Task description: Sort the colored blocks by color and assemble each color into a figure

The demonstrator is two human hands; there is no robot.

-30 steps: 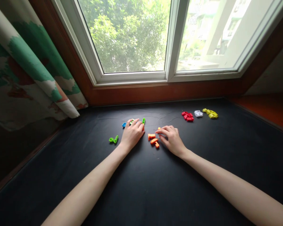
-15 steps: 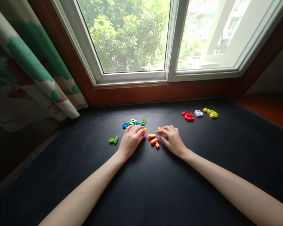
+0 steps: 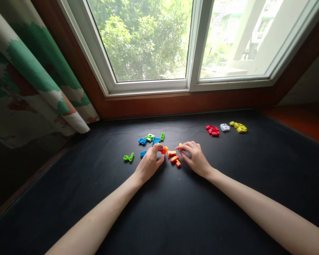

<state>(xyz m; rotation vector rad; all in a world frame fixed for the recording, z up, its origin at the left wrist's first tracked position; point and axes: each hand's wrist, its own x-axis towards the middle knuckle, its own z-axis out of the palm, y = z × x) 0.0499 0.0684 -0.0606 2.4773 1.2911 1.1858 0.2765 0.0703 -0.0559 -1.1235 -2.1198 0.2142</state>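
My left hand (image 3: 149,159) has its index finger and thumb around an orange plastic block (image 3: 164,150). Loose orange blocks (image 3: 174,159) lie on the black surface between my two hands. My right hand (image 3: 193,157) rests just right of them, fingers curved, with a gap between thumb and forefinger. Beyond its fingertips a small yellow-orange piece (image 3: 180,144) shows in part. A blue block (image 3: 143,153) lies partly hidden behind my left hand. Farther back sit blue blocks (image 3: 142,141) and green blocks (image 3: 150,137) in a loose group.
Green pieces (image 3: 128,157) lie left of my left hand. Red blocks (image 3: 212,130), white blocks (image 3: 224,127) and yellow blocks (image 3: 238,126) are grouped at the back right. A window (image 3: 149,88) borders the black tabletop (image 3: 159,212), and a curtain (image 3: 55,88) hangs at the left.
My left hand has drawn slightly back toward me and its fingers have shifted, uncovering more of the orange block and a blue block behind. My right hand has hardly moved.
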